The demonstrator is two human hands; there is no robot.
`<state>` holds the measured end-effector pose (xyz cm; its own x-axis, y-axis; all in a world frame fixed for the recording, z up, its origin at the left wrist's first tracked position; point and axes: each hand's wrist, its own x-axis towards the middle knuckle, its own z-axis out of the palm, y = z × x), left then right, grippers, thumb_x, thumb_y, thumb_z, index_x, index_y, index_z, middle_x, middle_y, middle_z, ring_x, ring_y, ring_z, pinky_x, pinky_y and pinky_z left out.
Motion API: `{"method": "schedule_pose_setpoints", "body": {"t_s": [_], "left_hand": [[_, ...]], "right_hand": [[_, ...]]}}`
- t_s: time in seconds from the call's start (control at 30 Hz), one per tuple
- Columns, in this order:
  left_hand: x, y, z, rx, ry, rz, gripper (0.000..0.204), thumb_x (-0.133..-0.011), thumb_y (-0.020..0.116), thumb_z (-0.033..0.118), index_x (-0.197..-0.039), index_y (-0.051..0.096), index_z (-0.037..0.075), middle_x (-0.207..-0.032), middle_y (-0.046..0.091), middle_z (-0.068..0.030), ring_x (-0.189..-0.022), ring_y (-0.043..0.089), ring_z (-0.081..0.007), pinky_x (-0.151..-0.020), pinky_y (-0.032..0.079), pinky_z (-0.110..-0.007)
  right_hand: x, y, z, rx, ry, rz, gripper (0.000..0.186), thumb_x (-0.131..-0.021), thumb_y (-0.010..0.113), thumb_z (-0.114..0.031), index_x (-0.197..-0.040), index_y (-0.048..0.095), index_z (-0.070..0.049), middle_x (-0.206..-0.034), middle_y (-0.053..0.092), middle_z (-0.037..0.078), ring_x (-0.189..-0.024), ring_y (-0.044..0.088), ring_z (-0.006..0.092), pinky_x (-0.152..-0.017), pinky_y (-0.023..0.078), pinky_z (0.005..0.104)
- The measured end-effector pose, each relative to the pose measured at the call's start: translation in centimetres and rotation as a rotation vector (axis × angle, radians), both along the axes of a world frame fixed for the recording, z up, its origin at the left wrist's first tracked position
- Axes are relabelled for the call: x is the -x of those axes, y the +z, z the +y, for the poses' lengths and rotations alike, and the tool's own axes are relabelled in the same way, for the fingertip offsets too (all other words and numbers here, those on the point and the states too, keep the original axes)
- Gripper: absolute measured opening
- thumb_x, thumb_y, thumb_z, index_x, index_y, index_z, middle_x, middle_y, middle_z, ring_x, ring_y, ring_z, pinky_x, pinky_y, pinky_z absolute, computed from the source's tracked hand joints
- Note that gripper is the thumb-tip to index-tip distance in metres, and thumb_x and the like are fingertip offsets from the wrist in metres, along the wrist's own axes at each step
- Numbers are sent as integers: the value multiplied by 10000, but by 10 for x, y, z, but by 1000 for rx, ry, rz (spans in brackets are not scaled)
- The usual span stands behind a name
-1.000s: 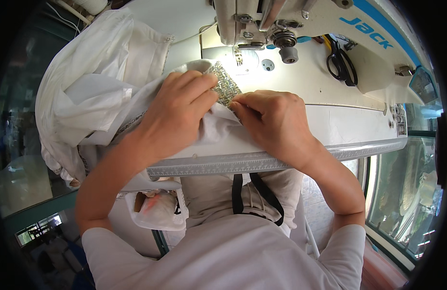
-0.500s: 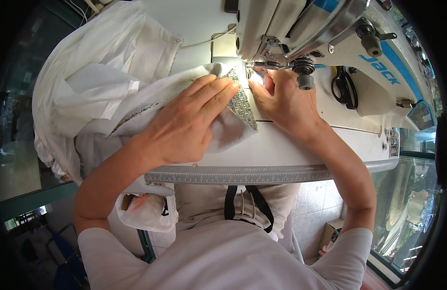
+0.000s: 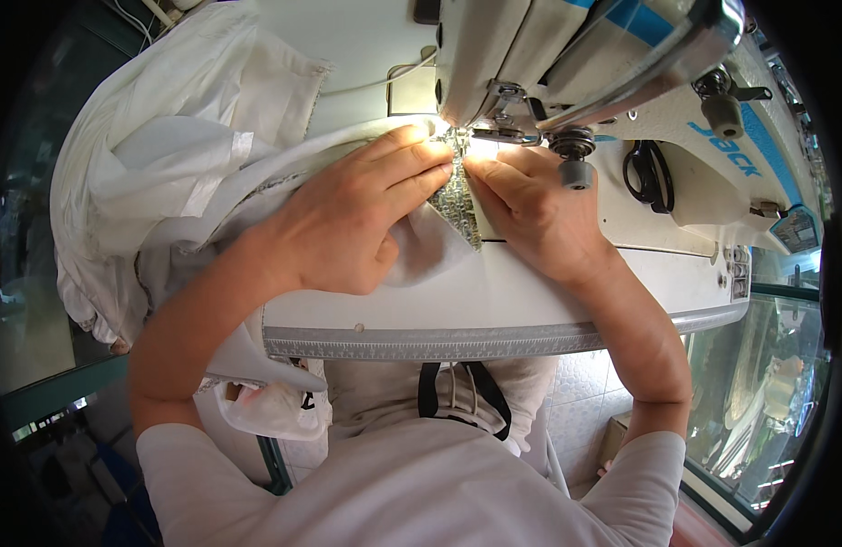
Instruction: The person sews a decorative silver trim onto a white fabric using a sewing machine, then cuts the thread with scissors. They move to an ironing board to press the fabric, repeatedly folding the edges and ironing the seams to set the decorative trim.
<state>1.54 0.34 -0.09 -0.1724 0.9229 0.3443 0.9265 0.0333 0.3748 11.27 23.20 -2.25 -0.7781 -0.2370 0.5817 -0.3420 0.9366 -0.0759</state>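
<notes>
At the lit presser foot (image 3: pixel 459 140) of a white sewing machine (image 3: pixel 494 55), a strip of sequined fabric (image 3: pixel 459 208) lies on pale grey cloth (image 3: pixel 426 246). My left hand (image 3: pixel 348 219) is on the cloth left of the strip, fingertips pressed together at its upper end and thumb bent below. My right hand (image 3: pixel 539 214) has bent fingers at the strip's right edge, just under the foot; its fingertips are partly hidden. A large bunched white fabric (image 3: pixel 166 173) extends leftward from the cloth.
Black-handled scissors (image 3: pixel 656 182) lie on the machine bed at right. A grey ruler strip (image 3: pixel 421 342) runs along the table's front edge above my lap. A white container (image 3: pixel 275 410) sits below at left, a glass cabinet (image 3: pixel 758 383) at right.
My right hand has moved forward to the presser foot. The sequined strip has shifted right under it, and my left fingertips have followed closer to the needle area.
</notes>
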Motion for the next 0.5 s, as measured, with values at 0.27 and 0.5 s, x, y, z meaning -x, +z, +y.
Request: {"method": "schedule_pose_setpoints", "body": {"t_s": [0.27,0.5], "left_hand": [[13,-1,3,22,-55,-45,769,-587,525,-83,-1355,556,-74,-1387,543,-211,-1334,481,-427,-1161,385,-492],[12,-1,1,48,-57,-71,781,-583,520,-88,-1363,550,-75,-1388,545,-210,-1336,481,-420,-1164,383,-494]], "right_hand": [[6,-8,14,202,-169,-12,300,-815,802,-264,-648,640,-75,-591,582,109,-534,590,313,-504,443,434],[6,-10,14,235,-179,-49,258,-800,833,-250,-713,671,-69,-608,614,99,-551,612,311,-533,457,422]]}}
